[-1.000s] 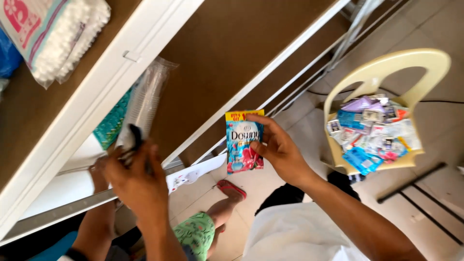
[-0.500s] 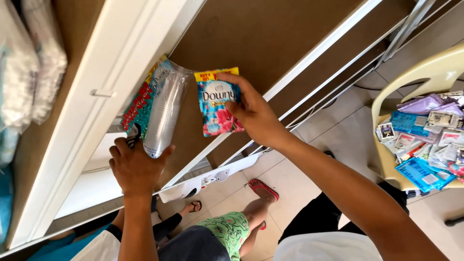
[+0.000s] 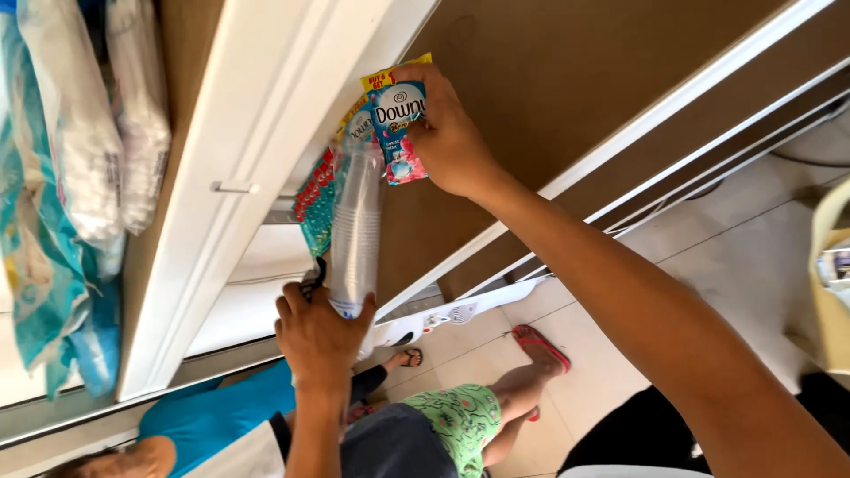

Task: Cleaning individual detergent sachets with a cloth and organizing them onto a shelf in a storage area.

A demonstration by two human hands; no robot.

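Observation:
My right hand [image 3: 447,133] grips a blue and pink sachet pack [image 3: 398,124] with a yellow top and presses it against the brown shelf panel [image 3: 549,80], beside another similar sachet. My left hand [image 3: 314,341] is closed on the lower end of a clear plastic sleeve of stacked cups [image 3: 354,235] that points up along the shelf. A strip of red and teal sachets [image 3: 314,204] hangs just left of the cups.
White shelf frame [image 3: 230,186] runs diagonally. Bagged cotton and plastic-wrapped packs [image 3: 80,159] hang at the left. Below, a person in a blue top [image 3: 212,420] and another in green shorts [image 3: 452,425] with red sandals sit on the tiled floor. A cream chair edge [image 3: 832,292] is at right.
My right hand has carried the sachet pack up and left against the shelf by the other sachets. The view has tilted, and the chair with its packets has slid nearly out of sight.

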